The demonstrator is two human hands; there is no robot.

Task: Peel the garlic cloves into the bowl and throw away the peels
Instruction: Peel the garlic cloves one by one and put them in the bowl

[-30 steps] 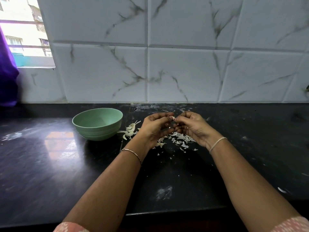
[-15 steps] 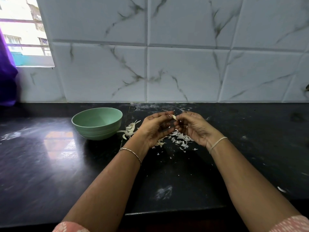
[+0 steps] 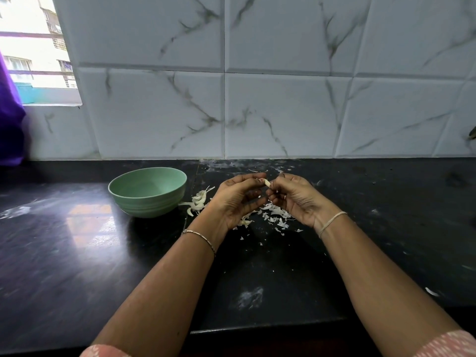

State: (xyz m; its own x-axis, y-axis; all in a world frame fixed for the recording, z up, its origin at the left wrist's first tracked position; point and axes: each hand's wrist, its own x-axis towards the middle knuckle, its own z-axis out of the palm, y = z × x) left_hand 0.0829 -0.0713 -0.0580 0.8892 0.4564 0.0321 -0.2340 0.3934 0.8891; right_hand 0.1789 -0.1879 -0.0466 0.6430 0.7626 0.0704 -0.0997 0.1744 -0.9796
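Wall: A white tiled wall (image 3: 283, 112) with grey streaks is standing behind everything.
Desk: A shiny black desk (image 3: 77, 253) is carrying all the things. White dust and tiny crumbs are lying on it.
Window: A window (image 3: 31, 47) is letting in light at the far left. A purple cloth (image 3: 10, 119) is hanging beside it.
Arms: Two bare arms are reaching in from the bottom. Pink sleeve ends are peeking in at the lower edge.
Bowl: A green bowl (image 3: 152, 207) is sitting upright on the desk, left of the hands.
First pile of peels: The first pile of peels (image 3: 198, 200) is lying just beside the bowl, on its right.
Second pile of peels: The second pile of peels (image 3: 275, 215) is lying on the desk under the hands. Small bits are spreading out toward the person.
Left hand: The left hand (image 3: 237, 199) is hanging above the desk with curled fingers. It is pinching the left end of the garlic clove (image 3: 267, 182).
Right hand: The right hand (image 3: 296, 197) is pinching the right end, with its fingers curled too. The two hands are almost touching.
Garlic clove: The small pale clove is being held up in the air between the fingertips, above the second pile and well right of the bowl. Its long side is running across from one hand to the other, and the right end is dipping down a little. It is too small to tell which end is the pointy one.
Wrist bands: A thin bracelet (image 3: 201, 237) is circling the left wrist. A pale band (image 3: 331, 222) is circling the right wrist.
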